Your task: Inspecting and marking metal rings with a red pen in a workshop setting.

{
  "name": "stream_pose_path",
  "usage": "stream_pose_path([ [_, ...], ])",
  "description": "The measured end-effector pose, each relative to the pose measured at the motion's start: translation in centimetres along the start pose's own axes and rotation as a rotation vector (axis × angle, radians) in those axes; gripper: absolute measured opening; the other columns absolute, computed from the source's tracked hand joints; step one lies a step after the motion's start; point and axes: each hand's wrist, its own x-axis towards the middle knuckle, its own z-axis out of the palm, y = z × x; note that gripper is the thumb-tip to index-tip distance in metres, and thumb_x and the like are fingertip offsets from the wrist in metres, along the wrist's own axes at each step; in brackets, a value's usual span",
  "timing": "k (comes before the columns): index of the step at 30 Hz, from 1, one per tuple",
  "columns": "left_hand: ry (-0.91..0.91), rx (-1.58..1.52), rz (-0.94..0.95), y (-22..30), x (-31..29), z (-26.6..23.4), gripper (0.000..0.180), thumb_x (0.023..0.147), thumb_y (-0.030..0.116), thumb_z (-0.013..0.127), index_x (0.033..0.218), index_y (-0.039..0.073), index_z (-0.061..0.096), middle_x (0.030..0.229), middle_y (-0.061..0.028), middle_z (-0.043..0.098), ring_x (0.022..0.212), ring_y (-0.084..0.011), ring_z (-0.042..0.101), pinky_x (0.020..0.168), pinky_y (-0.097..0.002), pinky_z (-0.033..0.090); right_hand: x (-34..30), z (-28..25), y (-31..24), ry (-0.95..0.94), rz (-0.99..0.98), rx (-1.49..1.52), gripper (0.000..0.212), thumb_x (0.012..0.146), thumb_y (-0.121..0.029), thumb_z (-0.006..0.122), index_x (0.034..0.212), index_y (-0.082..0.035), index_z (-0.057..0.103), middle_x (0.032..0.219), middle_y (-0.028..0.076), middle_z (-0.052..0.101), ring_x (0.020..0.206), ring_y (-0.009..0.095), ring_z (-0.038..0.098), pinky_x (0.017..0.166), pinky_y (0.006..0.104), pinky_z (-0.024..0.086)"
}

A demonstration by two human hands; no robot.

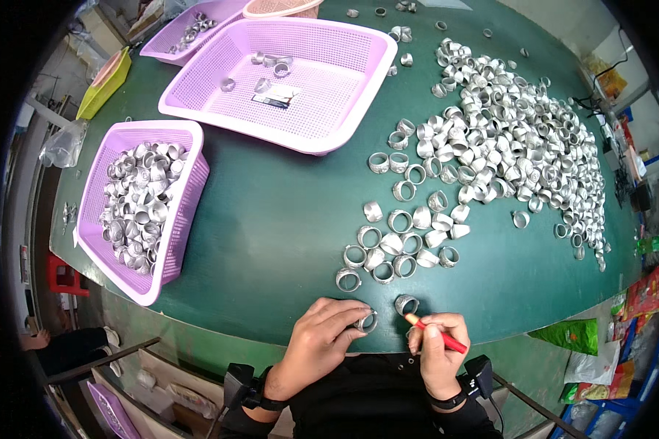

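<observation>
My left hand (322,333) is closed with its fingertips on a silver-coloured metal ring (374,320) at the table's front edge. In my right hand (441,350) is a red, pen-like tool (454,342) with a pale yellowish tip that points up and left. That tip is close to a second metal ring (407,304) on the table; I cannot tell whether they touch. Beyond both hands, several loose rings (405,265) lie in a loose group, some upright and some on their sides.
A large heap of metal rings (520,139) spreads over the right of the green table (263,219). At left stands a purple basket (198,164) full of rings. Farther back, a wide purple basket (322,139) holds a few rings and a card, near another purple basket (154,50).
</observation>
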Motion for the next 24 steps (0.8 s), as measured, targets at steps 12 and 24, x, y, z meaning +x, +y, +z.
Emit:
stream_pose_path([
  [12,0.190,0.085,0.062,2.6,-2.0,-7.2,0.029,0.059,0.003,0.069,0.086,0.003,0.059,0.085,-0.0091,0.058,0.077,-0.0204,0.054,0.069,-0.0277,0.043,1.2,-1.5,-0.3,-0.255,-0.425,-0.932,0.023,0.057,0.007,0.061,0.076,-0.002,0.053,0.086,0.011,0.060,0.084,0.025,0.051,0.078,0.0342,0.038],
  [24,0.376,0.670,0.084,2.6,0.8,-12.0,0.033,0.062,0.006,0.066,0.093,0.002,0.054,0.091,-0.0115,0.052,0.084,-0.0270,0.050,0.073,-0.0331,0.039,2.5,-1.6,-0.7,-0.240,-0.376,-0.811,0.027,0.060,0.004,0.064,0.083,-0.004,0.054,0.092,0.007,0.059,0.085,0.024,0.053,0.076,0.0318,0.040],
])
